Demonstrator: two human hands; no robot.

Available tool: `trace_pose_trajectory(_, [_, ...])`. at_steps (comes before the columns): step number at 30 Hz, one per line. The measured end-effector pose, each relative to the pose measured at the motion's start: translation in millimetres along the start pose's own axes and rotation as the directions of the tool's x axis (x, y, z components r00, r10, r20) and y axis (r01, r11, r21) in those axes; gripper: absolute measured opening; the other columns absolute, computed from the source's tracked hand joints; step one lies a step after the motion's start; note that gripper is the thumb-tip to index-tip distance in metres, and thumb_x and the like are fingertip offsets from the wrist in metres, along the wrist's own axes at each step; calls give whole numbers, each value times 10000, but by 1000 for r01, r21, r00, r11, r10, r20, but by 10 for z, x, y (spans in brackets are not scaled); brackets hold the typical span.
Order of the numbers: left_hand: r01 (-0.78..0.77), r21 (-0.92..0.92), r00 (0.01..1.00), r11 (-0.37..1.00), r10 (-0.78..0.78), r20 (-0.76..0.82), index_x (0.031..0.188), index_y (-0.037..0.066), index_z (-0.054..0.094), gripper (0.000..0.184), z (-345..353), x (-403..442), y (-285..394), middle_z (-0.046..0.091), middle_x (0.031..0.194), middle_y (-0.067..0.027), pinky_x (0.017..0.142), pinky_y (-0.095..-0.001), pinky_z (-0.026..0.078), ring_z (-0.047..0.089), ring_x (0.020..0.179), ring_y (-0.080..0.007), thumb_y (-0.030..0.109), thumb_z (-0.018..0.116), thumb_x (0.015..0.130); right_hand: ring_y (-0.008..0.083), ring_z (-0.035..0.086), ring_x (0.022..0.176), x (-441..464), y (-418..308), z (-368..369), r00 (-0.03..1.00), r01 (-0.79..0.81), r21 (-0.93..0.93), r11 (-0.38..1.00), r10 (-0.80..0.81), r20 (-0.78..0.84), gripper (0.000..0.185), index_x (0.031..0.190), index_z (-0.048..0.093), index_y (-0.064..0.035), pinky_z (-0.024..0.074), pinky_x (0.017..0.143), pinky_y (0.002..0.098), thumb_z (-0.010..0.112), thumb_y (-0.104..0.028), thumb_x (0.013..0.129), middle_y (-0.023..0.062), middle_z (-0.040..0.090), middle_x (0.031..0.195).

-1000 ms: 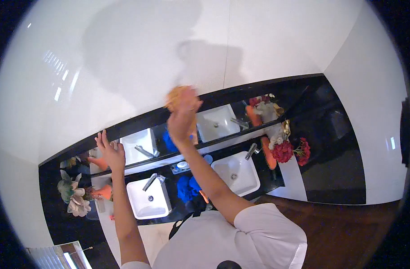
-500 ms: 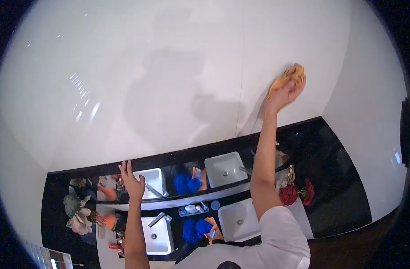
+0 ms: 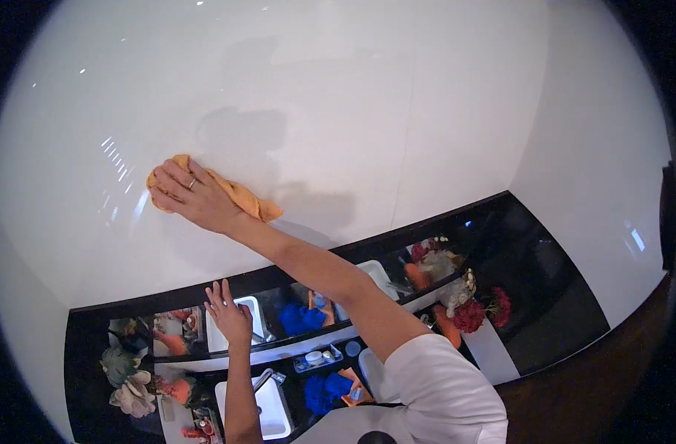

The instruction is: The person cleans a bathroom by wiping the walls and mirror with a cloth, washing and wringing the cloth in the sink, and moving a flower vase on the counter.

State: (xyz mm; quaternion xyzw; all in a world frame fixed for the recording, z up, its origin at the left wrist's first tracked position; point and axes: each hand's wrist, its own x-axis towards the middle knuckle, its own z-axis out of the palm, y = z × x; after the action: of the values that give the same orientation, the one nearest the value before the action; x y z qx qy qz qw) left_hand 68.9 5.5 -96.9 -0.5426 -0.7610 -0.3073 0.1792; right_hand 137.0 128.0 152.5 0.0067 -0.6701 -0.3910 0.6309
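Observation:
My right hand (image 3: 197, 198), a ring on one finger, presses an orange cloth (image 3: 253, 201) against the glossy white wall (image 3: 338, 111) at its left part. Part of the cloth bunches under the fingers, and a loose end trails toward the wrist. Lower down, my left hand (image 3: 231, 317) has its fingers spread in front of the dark mirror strip (image 3: 382, 248), near its upper edge. Whether it touches the strip I cannot tell.
Below are a white sink (image 3: 277, 414) with a tap (image 3: 264, 379) and another sink (image 3: 379, 374), partly hidden by my right arm. Blue cloths (image 3: 327, 392), a small tray (image 3: 319, 358), pale flowers (image 3: 134, 392) and red flowers (image 3: 469, 316) stand on the black counter.
My right hand has swept the orange cloth from the right side of the wall far to the left and somewhat lower. My left hand has shifted slightly; the view has moved a little.

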Motion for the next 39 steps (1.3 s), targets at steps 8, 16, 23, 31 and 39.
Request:
trace_pose_trajectory(8, [1, -79, 999, 997, -3, -32, 1310, 47, 345, 711, 5, 2, -32, 316, 1353, -191, 1063, -528, 127, 211, 1305, -390, 75, 603, 647, 171, 572, 957, 150, 1627, -1514, 543, -692, 454, 561, 819, -186, 277, 1090, 553, 3, 464, 843, 290, 469, 22, 827, 90, 598, 1047])
trace_pose_trajectory(16, [-45, -140, 994, 989, 31, -104, 1312, 34, 336, 765, 143, -25, -96, 293, 1351, -229, 1050, -553, 140, 179, 1298, -443, 75, 629, 607, 324, 344, 1212, -243, 2800, -1508, 612, -764, -188, 618, 601, -514, 517, 1311, 338, -18, 257, 1018, 429, 468, -60, 813, 168, 411, 1288])
trace_pose_trajectory(23, [-31, -128, 996, 991, 19, -90, 1325, 36, 323, 767, 204, -18, -137, 265, 1382, -203, 1051, -555, 131, 159, 1313, -426, 76, 620, 618, 323, 203, 1306, 933, 1259, 127, 753, -615, 91, 783, 617, -229, 458, 1344, 286, -29, 152, 1081, 395, 321, -129, 898, 173, 286, 1376])
trace_pose_trajectory(31, [-25, 4, 999, 1000, 25, 21, 1335, 95, 330, 732, 39, -23, -189, 301, 1385, -149, 1057, -563, 96, 191, 1325, -349, 97, 605, 658, 305, 450, 1142, 1315, -372, 1313, 995, 95, 139, 986, -100, 24, 367, 1114, 527, -33, 323, 1008, 414, 535, -180, 777, 138, 515, 1148])
trace_pose_trajectory(39, [-45, -68, 999, 997, 45, 2, 1333, 52, 323, 734, 84, -3, -193, 321, 1347, -217, 1046, -564, 144, 220, 1279, -457, 159, 606, 664, 256, 513, 998, 1351, 1498, -155, 852, -372, 203, 906, 420, -314, 398, 1140, 506, -34, 399, 890, 359, 472, 45, 751, 106, 549, 1075])
